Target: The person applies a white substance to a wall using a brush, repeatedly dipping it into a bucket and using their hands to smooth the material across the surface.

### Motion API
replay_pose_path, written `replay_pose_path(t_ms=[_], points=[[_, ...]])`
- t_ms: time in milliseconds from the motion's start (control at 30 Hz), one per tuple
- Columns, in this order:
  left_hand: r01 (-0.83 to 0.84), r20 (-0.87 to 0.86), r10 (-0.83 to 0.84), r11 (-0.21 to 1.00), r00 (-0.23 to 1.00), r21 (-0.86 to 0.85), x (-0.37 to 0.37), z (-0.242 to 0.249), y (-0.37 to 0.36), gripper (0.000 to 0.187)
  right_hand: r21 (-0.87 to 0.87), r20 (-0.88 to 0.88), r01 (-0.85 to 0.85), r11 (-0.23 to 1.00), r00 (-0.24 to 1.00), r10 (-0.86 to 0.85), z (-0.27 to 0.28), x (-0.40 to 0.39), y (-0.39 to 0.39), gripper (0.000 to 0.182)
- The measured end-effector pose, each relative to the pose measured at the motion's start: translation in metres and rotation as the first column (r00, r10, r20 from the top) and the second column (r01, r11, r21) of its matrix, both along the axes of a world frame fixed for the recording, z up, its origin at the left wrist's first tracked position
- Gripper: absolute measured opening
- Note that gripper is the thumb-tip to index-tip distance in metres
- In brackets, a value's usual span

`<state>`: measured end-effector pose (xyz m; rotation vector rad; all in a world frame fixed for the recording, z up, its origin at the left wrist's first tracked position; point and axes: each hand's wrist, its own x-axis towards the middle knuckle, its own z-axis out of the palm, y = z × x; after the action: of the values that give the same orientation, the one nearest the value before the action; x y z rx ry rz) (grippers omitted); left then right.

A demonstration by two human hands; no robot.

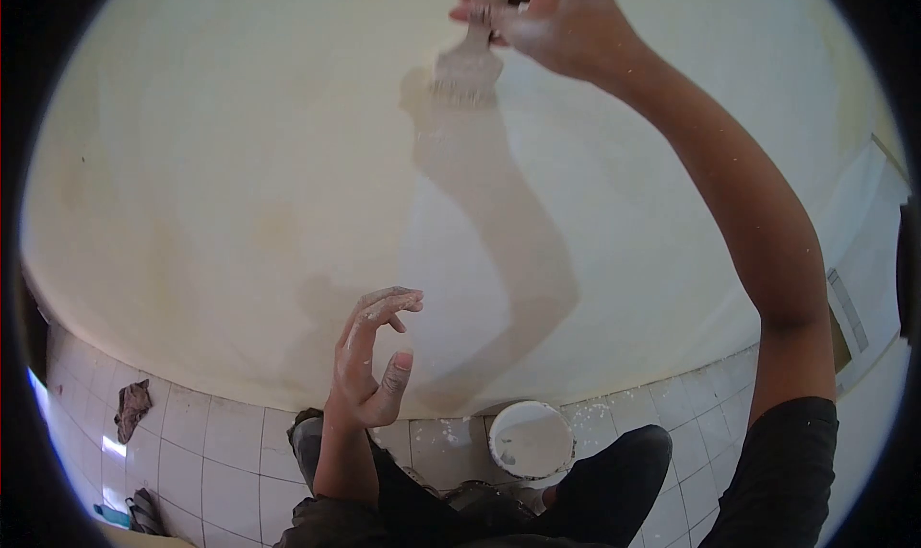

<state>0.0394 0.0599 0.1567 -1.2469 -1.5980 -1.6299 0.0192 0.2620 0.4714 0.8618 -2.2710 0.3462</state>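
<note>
A wide, paint-covered paintbrush (470, 64) points bristles-down against or very near the pale wall (288, 164). My right hand (556, 21) is closed round its handle at the top of the view. Lower down, my left hand (369, 356) is raised in front of the wall with nothing in it. Its fingers are curved and the thumb stands apart; whitish smears mark the skin. A white bucket (531, 440) with pale paint inside stands on the floor between my knees, close to the wall's foot.
White floor tiles (230, 452) carry paint splashes beside the bucket. A crumpled brown cloth (132, 409) lies at the left, with a dark item (144, 512) nearer to me. At the right is a door frame or panel edge (849, 308).
</note>
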Motion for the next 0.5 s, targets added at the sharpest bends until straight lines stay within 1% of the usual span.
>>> replay_pose_path(t_ms=[33, 67, 133, 200, 233, 267, 300, 333, 400, 500], points=[[-0.003, 0.01, 0.003, 1.0, 1.0, 0.003, 0.0, 0.0, -0.001, 0.052, 0.123, -0.167, -0.136, 0.983, 0.974, 0.156, 0.008, -0.005, 0.006, 0.01], [-0.005, 0.018, 0.005, 1.0, 1.0, 0.005, 0.001, 0.001, -0.002, 0.053, 0.186, -0.299, -0.172, 0.967, 0.928, 0.223, 0.014, -0.001, 0.006, 0.011], [-0.013, 0.032, 0.012, 1.0, 0.999, 0.021, 0.001, 0.0, -0.003, 0.053, 0.324, -0.523, -0.208, 0.923, 0.774, 0.358, 0.028, 0.011, -0.002, 0.013], [-0.017, 0.037, 0.016, 0.999, 0.999, 0.027, -0.001, 0.0, -0.004, 0.052, 0.424, -0.562, -0.176, 0.888, 0.718, 0.411, 0.027, 0.001, -0.001, 0.015], [-0.019, 0.034, 0.018, 1.0, 0.999, 0.025, -0.002, -0.001, -0.005, 0.051, 0.457, -0.528, -0.114, 0.882, 0.763, 0.373, 0.02, 0.003, 0.002, 0.017], [-0.021, 0.029, 0.02, 1.0, 0.999, 0.023, -0.002, 0.0, -0.005, 0.051, 0.468, -0.492, -0.078, 0.88, 0.805, 0.333, 0.009, 0.005, 0.008, 0.012], [-0.02, 0.02, 0.02, 0.999, 1.0, 0.029, -0.002, 0.001, -0.005, 0.047, 0.48, -0.456, -0.041, 0.876, 0.842, 0.289, -0.002, 0.007, 0.014, 0.022], [-0.02, 0.012, 0.02, 0.999, 1.0, 0.035, -0.001, 0.003, -0.004, 0.044, 0.489, -0.432, 0.072, 0.869, 0.886, 0.169, -0.012, 0.013, 0.013, 0.02], [-0.018, 0.007, 0.018, 0.999, 1.0, 0.036, 0.001, 0.005, -0.003, 0.041, 0.56, -0.486, 0.169, 0.811, 0.86, 0.156, -0.034, -0.005, 0.027, 0.019], [-0.013, 0.01, 0.013, 1.0, 1.0, 0.011, 0.003, 0.005, -0.002, 0.042, 0.574, -0.35, 0.123, 0.81, 0.931, 0.107, -0.077, -0.002, 0.033, 0.019]])
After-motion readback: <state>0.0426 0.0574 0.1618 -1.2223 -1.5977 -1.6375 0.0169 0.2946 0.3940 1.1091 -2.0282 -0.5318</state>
